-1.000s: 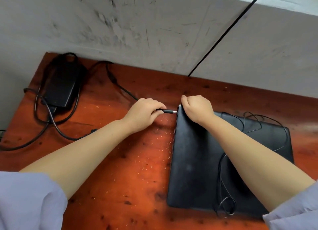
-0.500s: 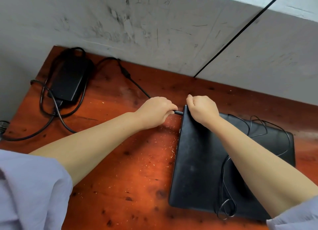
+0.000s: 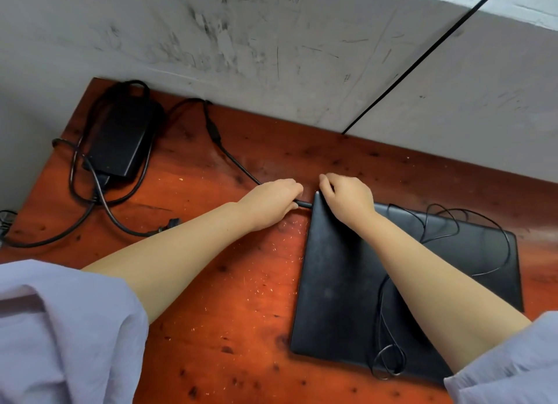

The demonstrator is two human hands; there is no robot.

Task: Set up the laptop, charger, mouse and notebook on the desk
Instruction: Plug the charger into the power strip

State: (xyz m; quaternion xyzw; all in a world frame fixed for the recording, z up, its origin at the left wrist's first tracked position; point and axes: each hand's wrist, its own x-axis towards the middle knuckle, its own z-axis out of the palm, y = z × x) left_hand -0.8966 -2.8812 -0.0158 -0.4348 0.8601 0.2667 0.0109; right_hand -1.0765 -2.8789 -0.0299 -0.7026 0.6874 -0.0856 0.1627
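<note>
A closed black laptop (image 3: pixel 338 282) lies flat on the right half of the red-brown wooden desk (image 3: pixel 229 313). My left hand (image 3: pixel 271 202) is shut on the charger plug (image 3: pixel 305 204), whose tip meets the laptop's left edge near the far corner. My right hand (image 3: pixel 347 198) grips that far left corner of the laptop. The black charger brick (image 3: pixel 120 140) rests at the desk's far left, and its cable (image 3: pixel 229 155) runs across to my left hand. A thin black mouse cable (image 3: pixel 389 337) loops over the laptop lid; the mouse itself is hidden under my right arm.
A scuffed grey wall (image 3: pixel 271 41) rises right behind the desk. Loops of thicker power cord (image 3: pixel 99 204) lie around the brick and trail off the left edge. Pale specks of debris are scattered on the wood between my arms.
The plug's tip has closed the small gap and now touches the laptop's left edge. My view has shifted slightly; both hands keep their grips.
</note>
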